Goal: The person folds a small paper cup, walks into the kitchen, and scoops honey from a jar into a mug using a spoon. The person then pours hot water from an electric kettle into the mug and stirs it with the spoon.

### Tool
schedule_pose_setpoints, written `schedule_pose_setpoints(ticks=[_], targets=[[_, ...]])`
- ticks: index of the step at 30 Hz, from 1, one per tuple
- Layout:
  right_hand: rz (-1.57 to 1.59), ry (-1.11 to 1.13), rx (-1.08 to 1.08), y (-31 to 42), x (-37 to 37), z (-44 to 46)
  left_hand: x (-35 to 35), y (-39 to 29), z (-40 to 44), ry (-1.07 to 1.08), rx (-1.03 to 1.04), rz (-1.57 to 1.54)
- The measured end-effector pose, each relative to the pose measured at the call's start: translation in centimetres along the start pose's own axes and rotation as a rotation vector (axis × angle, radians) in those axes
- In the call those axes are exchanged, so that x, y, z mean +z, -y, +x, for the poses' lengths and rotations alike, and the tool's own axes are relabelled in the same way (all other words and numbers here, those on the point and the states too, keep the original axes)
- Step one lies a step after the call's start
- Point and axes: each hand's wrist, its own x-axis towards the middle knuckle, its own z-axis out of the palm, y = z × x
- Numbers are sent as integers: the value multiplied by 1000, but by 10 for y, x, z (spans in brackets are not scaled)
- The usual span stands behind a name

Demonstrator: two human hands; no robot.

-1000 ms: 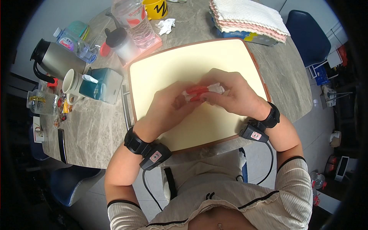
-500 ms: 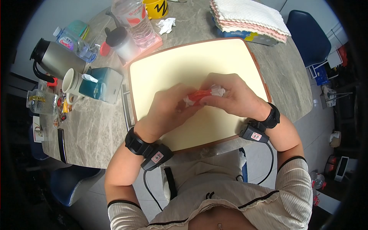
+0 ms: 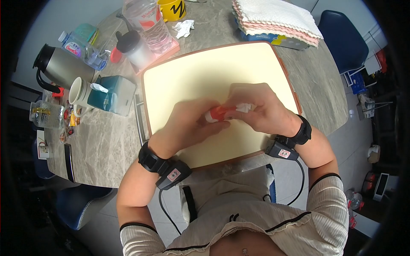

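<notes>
Between my two hands, above the cream board (image 3: 171, 85), is a small red-and-white wrapped candy (image 3: 219, 113) with a crumpled white end on its right. My left hand (image 3: 185, 123) has its fingers closed around the candy's left end. At the other end, my right hand (image 3: 258, 106) pinches the wrapper between thumb and fingers. Parts of the candy are hidden behind the fingers. Both wrists wear black straps with small boxes and cables.
To the left stand a tissue box (image 3: 124, 96), paper cups (image 3: 79, 91), a steel jug (image 3: 64, 66) and a lidded jar (image 3: 136, 49). A large water bottle (image 3: 156, 34) and a yellow mug (image 3: 173, 10) are behind. Folded cloths (image 3: 277, 19) lie at the back right.
My fingers have shifted on the candy, and its left end now looks smoother and rounder. The white wrapper end at right has lowered slightly. Both hands remain over the board.
</notes>
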Motion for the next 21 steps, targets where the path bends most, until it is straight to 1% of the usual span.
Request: schedule_pose_setpoints(ticks=[4, 7, 10, 13, 16, 19, 21], targets=[[10, 0, -1, -1, 0, 0, -5, -6, 1, 50, -10, -13], [17, 31, 112, -1, -1, 1, -1, -1, 0, 4, 29, -94], [18, 16, 108, -4, 0, 2, -5, -11, 1, -14, 8, -117], [36, -13, 69, -5, 3, 2, -3, -9, 1, -63, 60, -120], [59, 32, 105, -6, 3, 2, -6, -10, 0, 6, -47, -54], [-80, 130, 178, -3, -1, 4, -1, -7, 1, -45, -25, -100], [-93, 151, 213, -4, 0, 4, -2, -8, 1, -21, -58, -73]])
